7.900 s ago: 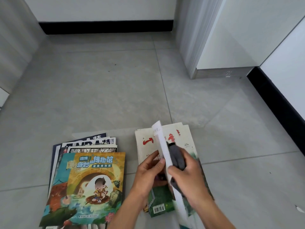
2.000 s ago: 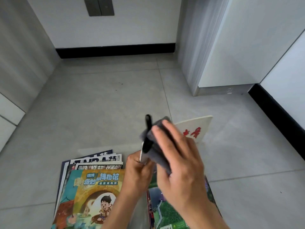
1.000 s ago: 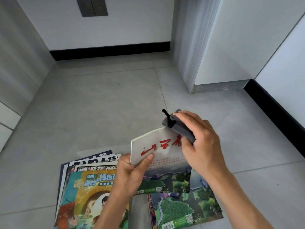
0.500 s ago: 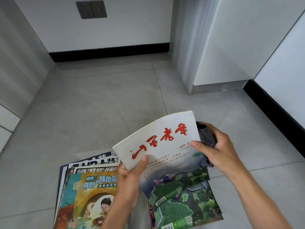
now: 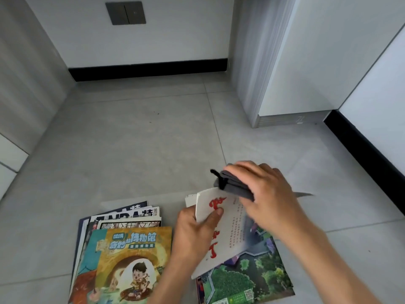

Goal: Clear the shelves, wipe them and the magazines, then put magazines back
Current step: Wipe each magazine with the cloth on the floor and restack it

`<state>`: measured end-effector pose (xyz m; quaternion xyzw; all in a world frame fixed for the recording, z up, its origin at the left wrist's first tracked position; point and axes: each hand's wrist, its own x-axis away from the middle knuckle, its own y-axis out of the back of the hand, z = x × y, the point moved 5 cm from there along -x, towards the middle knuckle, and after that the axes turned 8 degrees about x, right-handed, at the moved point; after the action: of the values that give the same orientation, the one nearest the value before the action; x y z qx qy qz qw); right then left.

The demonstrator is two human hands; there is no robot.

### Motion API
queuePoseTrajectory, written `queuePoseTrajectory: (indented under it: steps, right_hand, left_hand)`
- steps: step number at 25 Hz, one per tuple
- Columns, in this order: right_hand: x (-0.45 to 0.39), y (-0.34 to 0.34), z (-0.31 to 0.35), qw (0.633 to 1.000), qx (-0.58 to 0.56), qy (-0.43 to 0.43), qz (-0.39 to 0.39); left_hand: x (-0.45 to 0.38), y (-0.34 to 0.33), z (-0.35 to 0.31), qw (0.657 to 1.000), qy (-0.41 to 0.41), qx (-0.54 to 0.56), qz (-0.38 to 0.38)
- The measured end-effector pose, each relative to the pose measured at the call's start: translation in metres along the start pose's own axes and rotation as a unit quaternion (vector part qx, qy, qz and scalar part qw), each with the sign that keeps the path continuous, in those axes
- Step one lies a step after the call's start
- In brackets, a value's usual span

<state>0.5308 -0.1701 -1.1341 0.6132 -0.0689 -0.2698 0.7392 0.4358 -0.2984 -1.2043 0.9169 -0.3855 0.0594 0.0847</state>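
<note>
My left hand [image 5: 195,233] grips a white magazine with red brush lettering [image 5: 228,229] by its left edge, thumb on the cover, holding it above the floor. My right hand [image 5: 267,194] holds a folded grey cloth [image 5: 232,185] and presses it on the magazine's upper part. Under them lies a pile of magazines with a green illustrated cover [image 5: 243,279] on top. To the left lies a second stack topped by a children's magazine with a cartoon boy [image 5: 127,264].
Grey tiled floor [image 5: 142,145] stretches ahead to a white wall with a black skirting [image 5: 149,69]. A white cabinet [image 5: 285,62] stands at the right, another black skirting [image 5: 361,154] beyond it. A grey panel [image 5: 28,84] rises at the left.
The magazine has turned from lying flat toward me to a steeper tilt. My right hand came from behind its right edge onto the cover with the cloth.
</note>
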Motion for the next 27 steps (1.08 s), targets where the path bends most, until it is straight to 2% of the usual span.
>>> queuePoseTrajectory:
  steps: [2,4,6,9,10,13,16,18,21,23,24,27]
  right_hand:
    - [0.012,-0.001,0.035,0.992,0.039,0.009,-0.118]
    - [0.021,-0.008,0.051,0.985,0.038,0.036,-0.163]
    - [0.021,-0.018,0.019,0.987,0.049,0.003,-0.155]
    - [0.025,-0.024,-0.055,0.981,0.067,-0.137,-0.117]
    - [0.027,-0.022,-0.057,0.98,0.061,-0.151,-0.114]
    - [0.022,-0.014,0.004,0.988,0.013,-0.048,-0.148]
    - [0.018,-0.01,0.043,0.991,-0.018,0.02,-0.135]
    - [0.02,-0.019,0.014,0.992,-0.001,0.001,-0.128]
    - [0.036,-0.03,-0.071,0.982,0.053,-0.138,-0.116]
    - [0.044,-0.026,-0.092,0.973,0.056,-0.194,-0.114]
    - [0.04,-0.022,-0.082,0.974,0.047,-0.18,-0.127]
    - [0.026,-0.018,-0.017,0.988,0.024,-0.058,-0.143]
  left_hand:
    - [0.0,0.0,-0.001,0.997,-0.072,0.003,0.007]
    - [0.001,0.006,-0.008,0.994,-0.109,-0.003,0.021]
    - [-0.002,0.021,-0.004,0.998,-0.055,0.008,0.015]
    - [0.0,0.038,0.001,0.999,0.02,0.03,-0.003]
    - [0.0,0.037,0.002,0.999,0.025,0.024,0.0]
    - [0.001,0.028,-0.001,1.0,-0.013,0.005,0.013]
    - [0.0,0.026,-0.009,0.996,-0.084,0.012,0.022]
    - [-0.002,0.035,-0.008,0.999,-0.038,0.028,0.006]
    - [0.0,0.053,0.004,0.999,0.025,0.042,-0.02]
    - [0.001,0.056,0.005,0.998,0.035,0.047,-0.019]
    - [0.0,0.055,0.003,0.998,0.029,0.047,-0.009]
    - [-0.001,0.044,-0.002,0.999,0.021,0.042,0.025]
